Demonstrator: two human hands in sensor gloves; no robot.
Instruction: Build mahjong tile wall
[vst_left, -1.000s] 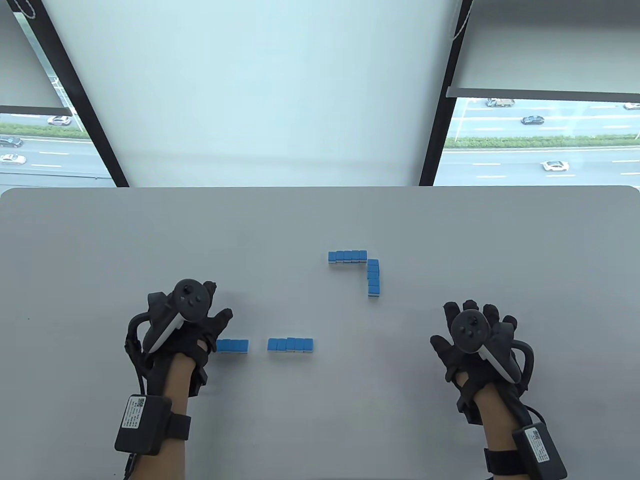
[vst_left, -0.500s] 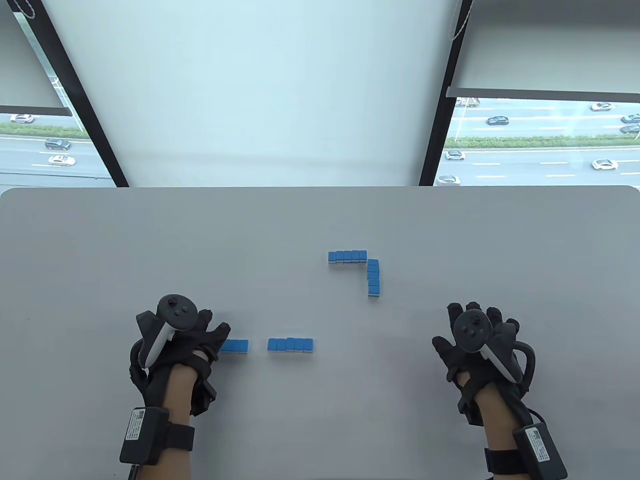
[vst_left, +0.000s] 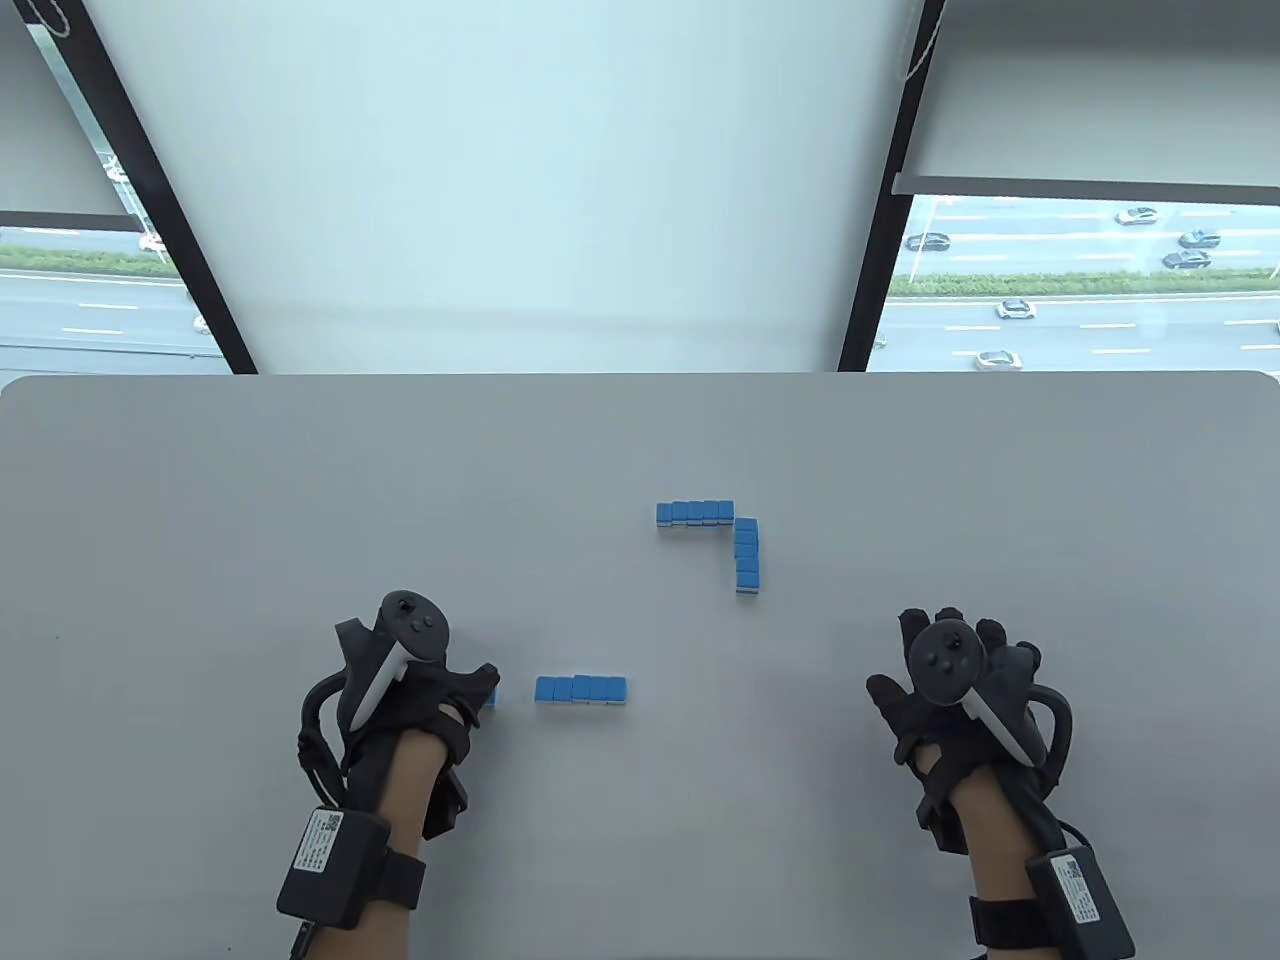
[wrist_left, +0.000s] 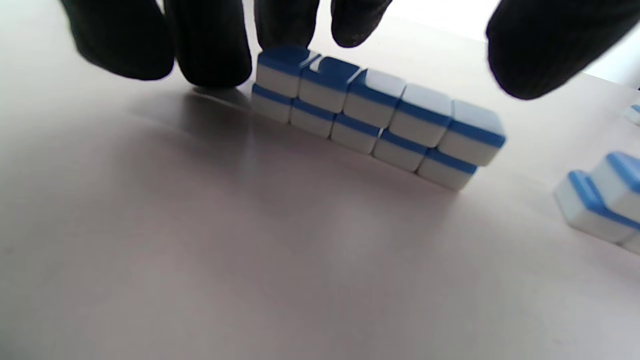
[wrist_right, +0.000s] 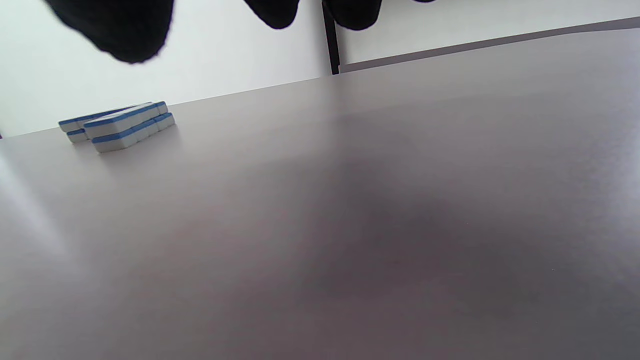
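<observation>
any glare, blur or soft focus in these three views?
Table view: sharp, evenly lit, bright windows behind, only soft shadows under the left hand and right hand. Left wrist view: the two-layer tile stack is slightly soft, glare washes out its right-end tops, fingertips are dark blurs. Right wrist view: broad sheen on the table, far tiles small and soft.

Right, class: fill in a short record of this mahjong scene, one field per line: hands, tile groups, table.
left hand: over the near-left stack, fingertips at its left end; grip unclear
right hand: flat, fingers spread, holding nothing
near-left stack: two layers, five tiles long
middle row: apart, to its right
far tiles: two rows forming an L
table: grey
</observation>
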